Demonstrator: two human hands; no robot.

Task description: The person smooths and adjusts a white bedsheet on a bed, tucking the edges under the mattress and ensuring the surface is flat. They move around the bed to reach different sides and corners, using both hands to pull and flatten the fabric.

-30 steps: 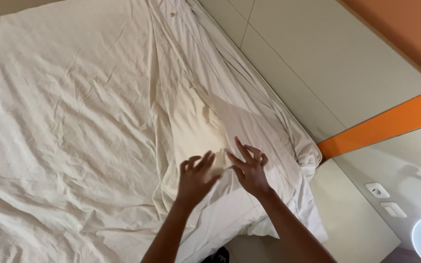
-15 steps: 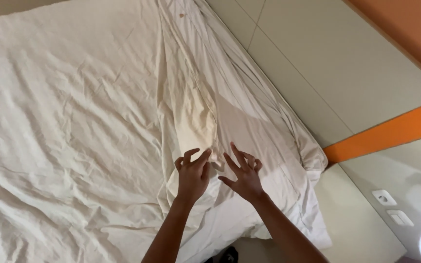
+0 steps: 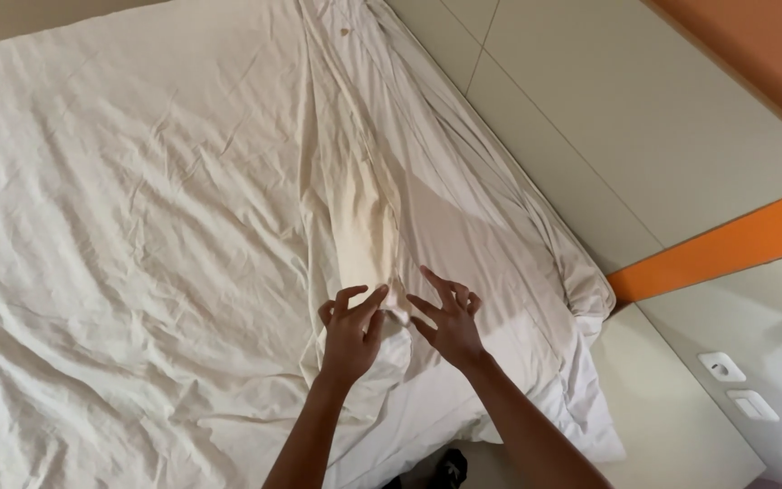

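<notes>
Everything here I place from the raised fold (image 3: 355, 213) that runs up the middle of the white sheet (image 3: 138, 208). To its left the sheet lies broad and wrinkled over the bed, flat but creased all over. The fold itself is a long ridge, its long axis running away from me toward the far edge of the bed, with a yellowish lit patch along its lower stretch. My left hand (image 3: 352, 333) is at the near end of that ridge, just left of it, and its fingers (image 3: 375, 299) seem pinched on a small bit of cloth at the fold's tip; I cannot see the pads closing for sure. My right hand (image 3: 450, 319) is just right of the same end, fingers spread and open, holding nothing, hovering close over the sheet. So the fold's end lies between my two hands, the left one on it. Farther right of the fold the sheet's edge bunches against the pale wall panel (image 3: 590, 118), with an orange strip (image 3: 726, 244) beyond.
</notes>
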